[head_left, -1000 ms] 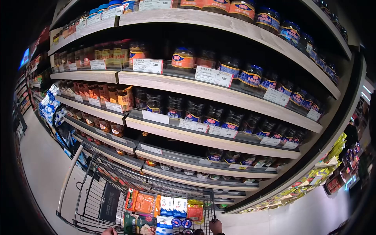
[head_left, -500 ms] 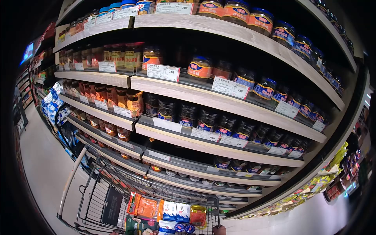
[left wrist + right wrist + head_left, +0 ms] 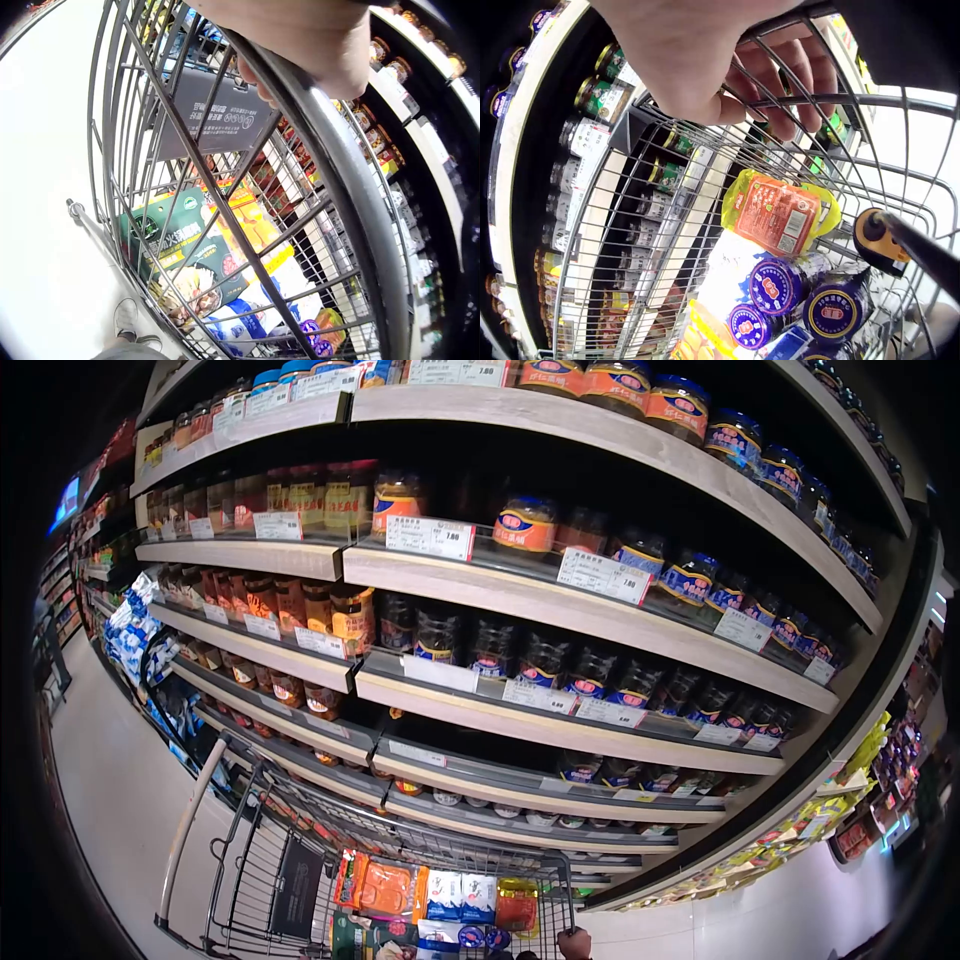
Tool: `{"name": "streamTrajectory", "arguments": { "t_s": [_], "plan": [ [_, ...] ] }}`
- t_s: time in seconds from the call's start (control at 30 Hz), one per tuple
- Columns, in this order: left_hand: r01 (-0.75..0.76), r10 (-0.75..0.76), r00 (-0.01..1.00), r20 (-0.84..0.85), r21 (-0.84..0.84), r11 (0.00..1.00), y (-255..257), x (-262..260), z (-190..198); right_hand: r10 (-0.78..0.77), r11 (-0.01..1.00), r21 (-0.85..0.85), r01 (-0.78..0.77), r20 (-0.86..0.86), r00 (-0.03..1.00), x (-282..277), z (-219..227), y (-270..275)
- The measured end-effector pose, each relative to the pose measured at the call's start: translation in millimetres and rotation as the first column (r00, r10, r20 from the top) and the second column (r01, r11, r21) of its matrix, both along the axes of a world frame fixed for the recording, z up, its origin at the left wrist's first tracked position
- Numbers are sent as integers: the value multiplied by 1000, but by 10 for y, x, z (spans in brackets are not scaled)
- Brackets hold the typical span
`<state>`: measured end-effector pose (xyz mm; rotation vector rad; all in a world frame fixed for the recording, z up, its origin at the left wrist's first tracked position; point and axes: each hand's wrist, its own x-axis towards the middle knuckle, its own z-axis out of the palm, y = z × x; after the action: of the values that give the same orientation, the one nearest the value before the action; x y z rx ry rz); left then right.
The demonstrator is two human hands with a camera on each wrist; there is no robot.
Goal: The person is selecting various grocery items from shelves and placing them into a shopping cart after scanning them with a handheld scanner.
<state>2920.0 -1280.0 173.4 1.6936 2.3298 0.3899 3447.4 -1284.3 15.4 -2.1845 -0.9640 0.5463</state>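
Observation:
My left hand [image 3: 307, 45] grips the dark rim bar of the shopping cart [image 3: 382, 255], its fingertips showing beneath the bar. At the cart's far corner in the head view, my right hand [image 3: 575, 943] holds the rim; in the right wrist view the fingers of this hand [image 3: 727, 67] hook over the wires. Inside the cart lie a green bag [image 3: 180, 232], an orange pack [image 3: 386, 887], blue-and-white packs [image 3: 461, 896], a red-and-yellow pack [image 3: 774, 215] and several jars with purple lids [image 3: 775, 287]. The left hand is outside the head view.
Shelves [image 3: 600, 615] of jars and price tags stand along the cart's far side. Blue-and-white packages [image 3: 135, 630] hang at the left, beside pale floor [image 3: 95, 760]. Yellow bags [image 3: 790, 840] line a display on the right. A shoe [image 3: 126, 316] is beside the cart.
In the head view, the shelves and cart have shifted rightward, and the left hand has dropped out at the bottom edge. The right hand stays on the cart's corner.

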Motion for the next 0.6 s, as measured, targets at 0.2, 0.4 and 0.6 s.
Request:
{"name": "streamTrajectory", "arguments": {
  "t_s": [0.2, 0.4, 0.6],
  "plan": [
    [13, -15, 998, -55, -22, 1000, -13, -67, -109, -76, 971, -224, 87, 55, 996, 96, 45, 106],
    [38, -31, 997, -75, 89, 995, -127, 41, -145, -65, 979, -187, 84, 106, 992, 161, 64, 49],
    [-15, 18, 999, -30, 95, 995, -146, 43, -18, -98, 951, -288, 113, 65, 993, 43, 131, 61]
  ]
}}
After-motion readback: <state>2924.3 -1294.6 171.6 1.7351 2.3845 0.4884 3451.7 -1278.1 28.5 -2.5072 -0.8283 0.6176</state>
